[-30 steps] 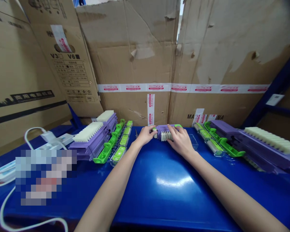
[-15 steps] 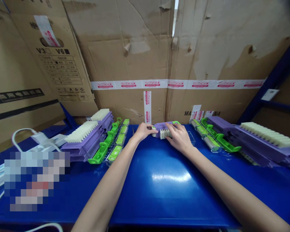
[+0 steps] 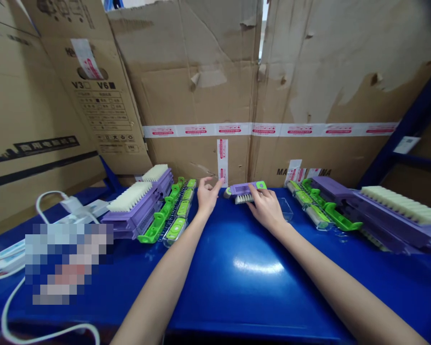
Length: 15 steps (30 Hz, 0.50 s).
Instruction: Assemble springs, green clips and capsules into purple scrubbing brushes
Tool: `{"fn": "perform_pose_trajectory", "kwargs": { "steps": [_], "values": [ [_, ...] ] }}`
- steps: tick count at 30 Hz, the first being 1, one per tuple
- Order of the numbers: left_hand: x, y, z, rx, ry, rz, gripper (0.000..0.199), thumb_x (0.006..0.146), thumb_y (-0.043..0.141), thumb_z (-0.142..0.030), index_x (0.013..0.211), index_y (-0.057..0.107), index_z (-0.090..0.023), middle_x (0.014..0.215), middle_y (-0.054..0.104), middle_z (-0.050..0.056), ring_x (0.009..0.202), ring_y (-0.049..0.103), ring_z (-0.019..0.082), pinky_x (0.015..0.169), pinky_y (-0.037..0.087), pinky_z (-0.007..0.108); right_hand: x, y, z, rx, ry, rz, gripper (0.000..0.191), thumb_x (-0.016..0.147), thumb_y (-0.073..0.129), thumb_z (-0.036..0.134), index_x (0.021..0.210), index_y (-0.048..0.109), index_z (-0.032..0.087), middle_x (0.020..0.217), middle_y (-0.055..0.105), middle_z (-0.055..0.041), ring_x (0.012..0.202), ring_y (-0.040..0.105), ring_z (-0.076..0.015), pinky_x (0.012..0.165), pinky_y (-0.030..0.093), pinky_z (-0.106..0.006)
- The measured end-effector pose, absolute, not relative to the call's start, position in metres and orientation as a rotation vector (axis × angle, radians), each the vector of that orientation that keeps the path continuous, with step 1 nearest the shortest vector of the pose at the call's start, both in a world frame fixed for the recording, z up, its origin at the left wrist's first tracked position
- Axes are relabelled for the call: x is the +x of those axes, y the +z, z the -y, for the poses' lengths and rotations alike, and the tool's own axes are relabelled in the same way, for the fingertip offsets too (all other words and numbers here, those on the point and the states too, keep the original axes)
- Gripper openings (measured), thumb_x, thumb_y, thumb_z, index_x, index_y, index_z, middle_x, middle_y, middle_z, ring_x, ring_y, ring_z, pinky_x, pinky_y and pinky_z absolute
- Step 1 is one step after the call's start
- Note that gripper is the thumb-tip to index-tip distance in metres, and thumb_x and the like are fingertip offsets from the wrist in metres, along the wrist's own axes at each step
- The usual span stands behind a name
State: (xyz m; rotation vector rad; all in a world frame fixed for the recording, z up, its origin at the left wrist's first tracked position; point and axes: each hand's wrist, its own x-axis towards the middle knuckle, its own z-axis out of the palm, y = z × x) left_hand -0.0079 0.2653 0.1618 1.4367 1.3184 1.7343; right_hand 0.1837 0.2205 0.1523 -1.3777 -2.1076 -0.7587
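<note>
steadying the brush [image 3: 242,189] seems the step: right hand [image 3: 267,207] grasping it, left hand [image 3: 207,197] with fingers released; the next move calls for firm hold.

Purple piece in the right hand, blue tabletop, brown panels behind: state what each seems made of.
Purple piece: probably moulded plastic, satin-looking, given its even colour and grille-like top. Blue tabletop: smooth and glossy, showing a bright reflection; painted metal or plastic, unclear which. Brown panels: most likely cardboard, matte, with torn, peeling patches.
</note>
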Motion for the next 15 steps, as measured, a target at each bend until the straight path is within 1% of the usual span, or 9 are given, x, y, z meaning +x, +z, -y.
{"fn": "perform_pose_trajectory", "kwargs": {
  "steps": [2,4,6,8,10,15],
  "values": [
    [-0.009,0.160,-0.267,1.501,1.676,-1.273,0.050,0.073,0.059,-0.055,0.104,0.051,-0.016,0.060,0.050,-0.005,0.055,0.052,0.010,0.056,0.044,0.023,0.183,0.151,-0.221,-1.374,-0.756,2.113,0.053,0.082,0.048,0.023,0.131,0.041,0.005,0.114,0.062,-0.0166,0.104,0.050,-0.0280,0.086,0.033,-0.038],
    [-0.007,0.153,-0.267,1.646,1.570,-1.263,0.048,0.072,0.063,-0.049,0.105,0.051,-0.016,0.081,0.059,0.003,0.074,0.059,0.014,0.069,0.047,0.026,0.182,0.149,-0.221,-1.369,-0.757,2.114,0.053,0.081,0.047,0.022,0.132,0.040,0.006,0.118,0.059,-0.0167,0.108,0.048,-0.0280,0.088,0.032,-0.038],
    [-0.002,0.147,-0.266,1.799,1.449,-1.247,0.055,0.068,0.069,-0.042,0.113,0.048,-0.017,0.104,0.059,0.009,0.095,0.058,0.018,0.084,0.045,0.031,0.182,0.148,-0.221,-1.364,-0.752,2.112,0.053,0.082,0.045,0.021,0.132,0.040,0.006,0.119,0.059,-0.0166,0.109,0.048,-0.0271,0.089,0.032,-0.038],
    [0.001,0.142,-0.263,1.928,1.340,-1.217,0.061,0.066,0.072,-0.035,0.118,0.046,-0.018,0.118,0.056,0.010,0.108,0.054,0.021,0.094,0.041,0.034,0.182,0.147,-0.221,-1.357,-0.747,2.107,0.052,0.082,0.043,0.020,0.132,0.040,0.007,0.118,0.059,-0.0167,0.111,0.047,-0.0263,0.089,0.032,-0.038],
    [0.003,0.141,-0.261,2.009,1.275,-1.196,0.060,0.067,0.071,-0.029,0.120,0.045,-0.019,0.121,0.056,0.009,0.111,0.052,0.021,0.097,0.038,0.035,0.183,0.147,-0.220,-1.345,-0.743,2.104,0.051,0.082,0.042,0.018,0.132,0.040,0.007,0.118,0.059,-0.0166,0.112,0.047,-0.0260,0.090,0.031,-0.038],
    [0.001,0.143,-0.261,2.090,1.234,-1.231,0.058,0.064,0.071,-0.016,0.117,0.047,-0.019,0.120,0.057,0.008,0.111,0.052,0.022,0.099,0.038,0.035,0.184,0.146,-0.219,-1.336,-0.748,2.099,0.053,0.080,0.042,0.016,0.132,0.040,0.007,0.120,0.058,-0.0161,0.113,0.046,-0.0260,0.091,0.031,-0.040]
  ]
}}
